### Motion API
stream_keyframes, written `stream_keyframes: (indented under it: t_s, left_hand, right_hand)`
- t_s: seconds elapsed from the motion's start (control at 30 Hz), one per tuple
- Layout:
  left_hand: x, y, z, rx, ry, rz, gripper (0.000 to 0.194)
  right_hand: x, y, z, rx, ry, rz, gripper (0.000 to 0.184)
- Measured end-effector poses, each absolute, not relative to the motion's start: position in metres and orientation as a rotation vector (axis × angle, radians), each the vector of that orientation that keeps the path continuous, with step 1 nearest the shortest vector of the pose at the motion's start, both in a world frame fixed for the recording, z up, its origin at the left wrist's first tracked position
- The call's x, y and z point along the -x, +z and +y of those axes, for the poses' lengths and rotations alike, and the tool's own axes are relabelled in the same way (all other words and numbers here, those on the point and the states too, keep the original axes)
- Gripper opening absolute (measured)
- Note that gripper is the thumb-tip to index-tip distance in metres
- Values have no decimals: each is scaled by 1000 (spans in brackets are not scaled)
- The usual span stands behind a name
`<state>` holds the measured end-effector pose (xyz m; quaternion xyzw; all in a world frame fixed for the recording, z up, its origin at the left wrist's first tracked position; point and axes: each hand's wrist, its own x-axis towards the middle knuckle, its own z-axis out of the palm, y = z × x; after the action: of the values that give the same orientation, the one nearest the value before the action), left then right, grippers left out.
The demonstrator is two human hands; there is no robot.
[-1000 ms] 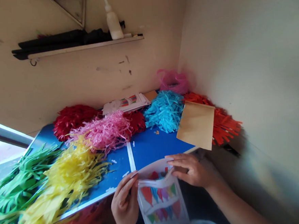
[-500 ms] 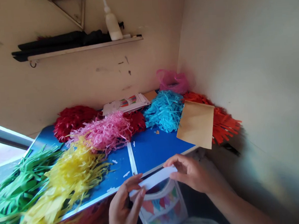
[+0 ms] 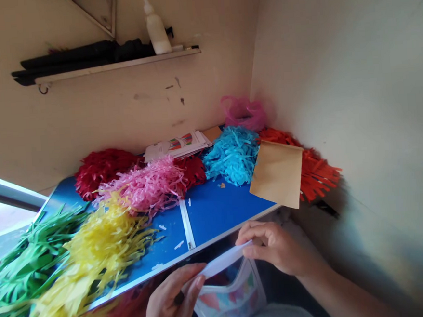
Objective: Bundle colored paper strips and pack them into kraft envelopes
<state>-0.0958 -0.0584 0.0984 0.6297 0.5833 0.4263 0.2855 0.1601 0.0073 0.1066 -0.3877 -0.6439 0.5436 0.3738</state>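
My left hand (image 3: 173, 296) is closed on the left end of a white flap (image 3: 225, 262). My right hand (image 3: 273, 246) pinches the flap's other end between thumb and fingers. This flap is at the top of a packet (image 3: 230, 299) with colourful pennant or tassel shapes on its front. The packet hangs below my hands, over my lap and just off the table's near edge. Dark red contents, blurred, show through a gap under the flap. Closest to my right hand on the table is a tan sheet or envelope (image 3: 278, 174).
On the blue table (image 3: 218, 211) lie green (image 3: 34, 267), yellow (image 3: 102, 248), pink (image 3: 148, 184), dark red (image 3: 103, 171), light blue (image 3: 233, 154) and orange (image 3: 319, 175) paper fringes. Printed cards (image 3: 178, 145) and a pink plastic bag (image 3: 246, 113) are behind. A glue bottle (image 3: 158, 34) stands on the wall shelf (image 3: 118, 67).
My left hand has moved slightly left and down with its end of the flap. The packet has tilted, and its front has bent into a sharper curve under the flap.
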Motion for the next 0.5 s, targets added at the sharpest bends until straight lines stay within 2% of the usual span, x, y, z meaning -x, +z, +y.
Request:
stream_keyframes:
  t_s: [0.13,0.3,0.5]
  left_hand:
    - [89,107,-55,-1785,1071,1412,15]
    - [88,103,-64,-1634,1027,1383,26]
    - [85,96,-80,-1427,1124,1298,26]
  right_hand:
    - [-147,134,13,934,1010,-2209,11]
    - [-130,152,15,890,540,-2617,11]
    - [-129,144,8,907,457,-2579,8]
